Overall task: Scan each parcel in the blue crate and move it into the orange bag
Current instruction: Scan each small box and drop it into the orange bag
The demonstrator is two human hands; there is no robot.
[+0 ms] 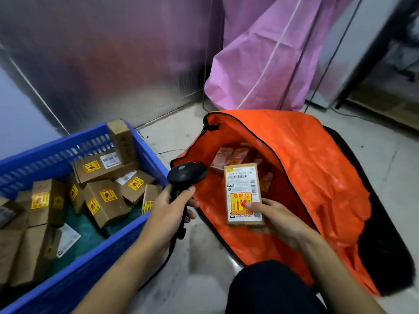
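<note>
The left grip [169, 208] is curled round the handle of a black handheld barcode scanner [188, 172]. The right grip [280, 219] pinches a flat brown cardboard parcel [243, 189], label up, over the open mouth of the orange fabric bag [317, 168] on the floor. Other brown cardboard boxes [102, 200] lie jumbled in the blue slatted plastic crate [56, 152] beside it.
</note>
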